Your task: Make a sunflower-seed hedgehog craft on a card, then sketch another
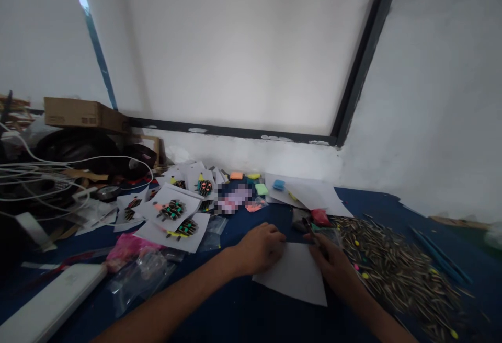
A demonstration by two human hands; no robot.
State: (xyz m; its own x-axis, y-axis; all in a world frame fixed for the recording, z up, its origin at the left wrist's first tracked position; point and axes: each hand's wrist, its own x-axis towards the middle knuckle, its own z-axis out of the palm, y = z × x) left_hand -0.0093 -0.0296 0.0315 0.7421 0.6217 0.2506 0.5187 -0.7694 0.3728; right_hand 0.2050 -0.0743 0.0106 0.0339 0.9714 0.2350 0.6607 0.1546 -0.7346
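A small white sheet of paper (pixel 295 275) lies on the blue table cover between my hands. My left hand (pixel 262 249) is closed, its bent fingers resting on the paper's upper left edge; what lies under the fingertips is hidden. At the paper's right edge, my right hand (pixel 328 257) is closed around a slim dark pen-like tool (pixel 311 230), too dim to name surely. Just beyond that hand are a red packet (pixel 320 217) and a dark packet (pixel 299 219). Right of it spreads a large heap of striped sunflower seeds (pixel 386 262).
White sheets with seed-covered hedgehog-like figures (pixel 172 209) are piled at the left back. Coloured clay blocks (pixel 278 184) sit near the wall. A pink packet (pixel 127 250), a clear bag (pixel 143 277) and a long white box (pixel 55 301) lie left. Blue tweezers-like tool (pixel 441 254) lies right.
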